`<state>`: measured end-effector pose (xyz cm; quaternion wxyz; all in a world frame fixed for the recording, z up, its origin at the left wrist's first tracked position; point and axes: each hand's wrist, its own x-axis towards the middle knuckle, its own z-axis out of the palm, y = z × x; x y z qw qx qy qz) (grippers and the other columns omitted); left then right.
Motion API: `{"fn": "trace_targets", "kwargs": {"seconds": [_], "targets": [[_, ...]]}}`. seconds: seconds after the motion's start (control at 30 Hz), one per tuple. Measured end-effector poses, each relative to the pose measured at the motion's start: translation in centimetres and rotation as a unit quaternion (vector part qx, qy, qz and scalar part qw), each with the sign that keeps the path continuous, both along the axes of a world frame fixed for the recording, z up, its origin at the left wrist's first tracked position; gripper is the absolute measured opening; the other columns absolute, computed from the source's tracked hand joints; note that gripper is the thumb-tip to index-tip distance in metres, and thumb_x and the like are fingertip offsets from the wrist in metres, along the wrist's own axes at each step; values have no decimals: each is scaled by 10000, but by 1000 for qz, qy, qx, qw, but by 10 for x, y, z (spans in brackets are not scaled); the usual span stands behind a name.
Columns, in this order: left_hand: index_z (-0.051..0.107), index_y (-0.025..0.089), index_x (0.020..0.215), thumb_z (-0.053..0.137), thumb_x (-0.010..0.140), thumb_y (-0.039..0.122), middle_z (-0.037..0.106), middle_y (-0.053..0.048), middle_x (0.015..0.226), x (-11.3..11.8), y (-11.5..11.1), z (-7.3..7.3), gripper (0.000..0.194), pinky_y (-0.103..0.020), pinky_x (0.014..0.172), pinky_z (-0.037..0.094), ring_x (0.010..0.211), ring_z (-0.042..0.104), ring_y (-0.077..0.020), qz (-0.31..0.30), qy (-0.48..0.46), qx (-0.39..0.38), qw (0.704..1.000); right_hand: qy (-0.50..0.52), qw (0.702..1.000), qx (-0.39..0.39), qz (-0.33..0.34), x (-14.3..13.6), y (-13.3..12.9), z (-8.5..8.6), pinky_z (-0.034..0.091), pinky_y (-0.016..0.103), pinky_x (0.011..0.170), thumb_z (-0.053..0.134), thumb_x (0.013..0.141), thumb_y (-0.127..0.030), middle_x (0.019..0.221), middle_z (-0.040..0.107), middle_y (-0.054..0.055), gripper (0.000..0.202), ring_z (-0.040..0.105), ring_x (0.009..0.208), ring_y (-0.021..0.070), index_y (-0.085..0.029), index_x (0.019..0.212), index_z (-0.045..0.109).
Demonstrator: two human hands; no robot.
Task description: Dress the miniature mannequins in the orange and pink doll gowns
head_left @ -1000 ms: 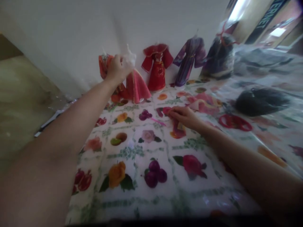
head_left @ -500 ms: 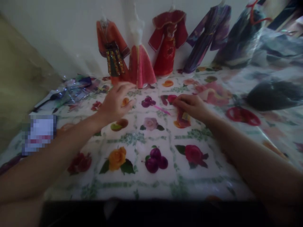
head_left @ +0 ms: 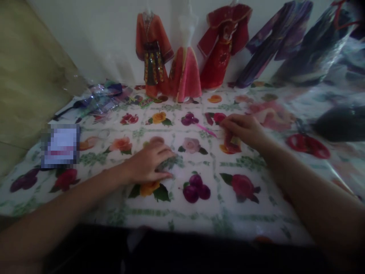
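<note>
Pink strip (head_left: 206,130) on fruit/flwr-print tablecloth (head_left: 196,208), wht wall (head_left: 108,34) bhd; rm dim.

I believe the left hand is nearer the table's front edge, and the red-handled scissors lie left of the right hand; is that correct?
Not quite: the head view shows the red-handled scissors to the right of the right hand; the left hand is indeed nearer the front edge.

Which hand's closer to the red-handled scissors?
Right. The right hand is to the left of the scissors, apart from them; the left hand is much farther left and lower in view.
</note>
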<state>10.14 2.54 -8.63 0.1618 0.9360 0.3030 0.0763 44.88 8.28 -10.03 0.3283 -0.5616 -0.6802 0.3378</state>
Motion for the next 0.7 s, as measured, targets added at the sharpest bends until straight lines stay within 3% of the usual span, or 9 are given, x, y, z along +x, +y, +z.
{"fn": "trace_targets", "kwargs": {"seconds": [0.1,0.2,0.37,0.57,0.7], "targets": [[531,219,1332,611,855,574,573,-134,1310,11,-12,-5,600,-458,1026,453,1215,529,-301,-19,-7,-9,1000,-11,1000,11,-4,0,0,-2,404,276,492,581,888,-489,617,611,22,303,556,540,147,-200,850,665],[444,208,1430,579,836,656,471,-171,1461,22,-16,-11,756,-511,1135,349,1386,386,-345,-36,2,-6,999,-16,1000,16,-3,0,1,-3,395,276,483,576,887,-476,616,612,23,293,545,533,147,-202,835,666],[286,223,1527,448,912,646,274,-164,1606,28,8,-26,764,-582,1195,199,1501,173,-361,28,40,26,998,-12,1000,13,-1,-1,2,-2,410,275,476,575,885,-455,617,619,27,259,563,522,148,-215,844,666],[338,132,1503,388,948,593,290,-195,1594,34,36,-29,723,-545,1198,227,1493,213,-348,67,69,23,995,5,999,-30,13,2,5,-8,420,275,437,533,906,-467,595,605,16,275,598,477,168,-212,897,634],[271,157,1538,336,958,605,239,-172,1620,40,37,-29,735,-544,1203,223,1493,225,-335,61,92,0,994,-54,997,35,34,-1,3,-7,407,271,501,495,933,-469,640,608,10,296,571,523,146,-207,907,631]]}}
